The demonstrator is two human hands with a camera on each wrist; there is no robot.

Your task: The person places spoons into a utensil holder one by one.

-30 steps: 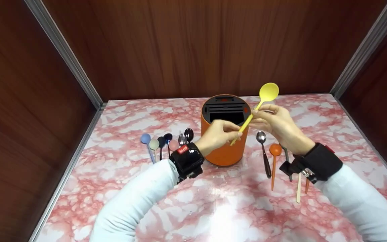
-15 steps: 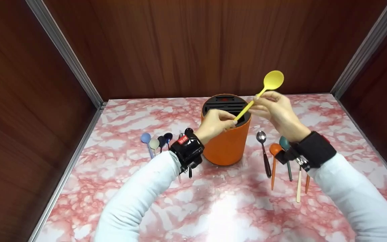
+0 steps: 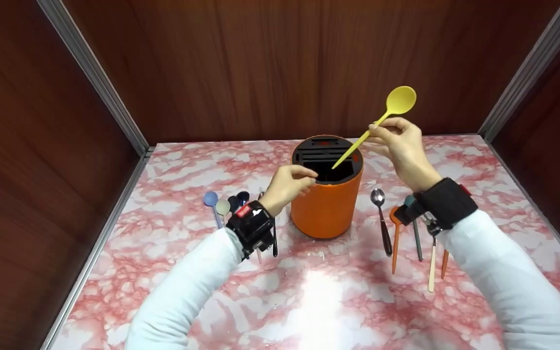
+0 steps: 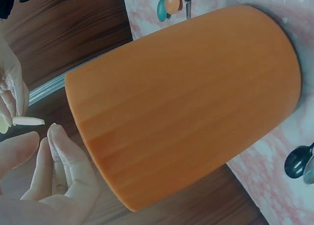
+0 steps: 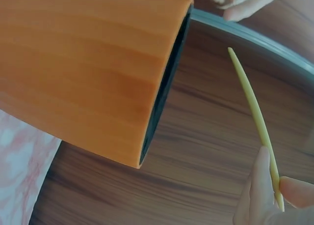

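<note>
My right hand (image 3: 404, 148) pinches a yellow spoon (image 3: 400, 100) partway along its handle. The spoon slants with its bowl up to the right, and its handle tip points down over the slotted black top of an orange utensil holder (image 3: 326, 214). In the right wrist view the handle (image 5: 255, 109) shows between thumb and fingers, clear of the holder's rim. My left hand (image 3: 289, 185) is by the holder's front left rim, holding nothing. Its thumb and fingers (image 4: 73, 166) are apart and loosely bent in the left wrist view.
Left of the holder lie several spoons, among them a blue spoon (image 3: 210, 199) and a pale green spoon (image 3: 222, 207), partly behind my left wrist. To its right are a dark-handled metal spoon (image 3: 378, 197), an orange spoon (image 3: 395, 243) and a teal spoon (image 3: 417, 238). Wood panels enclose the marbled table.
My left hand has let go of the handle's end and drawn back to the left. The right hand has raised the yellow spoon up and slightly right.
</note>
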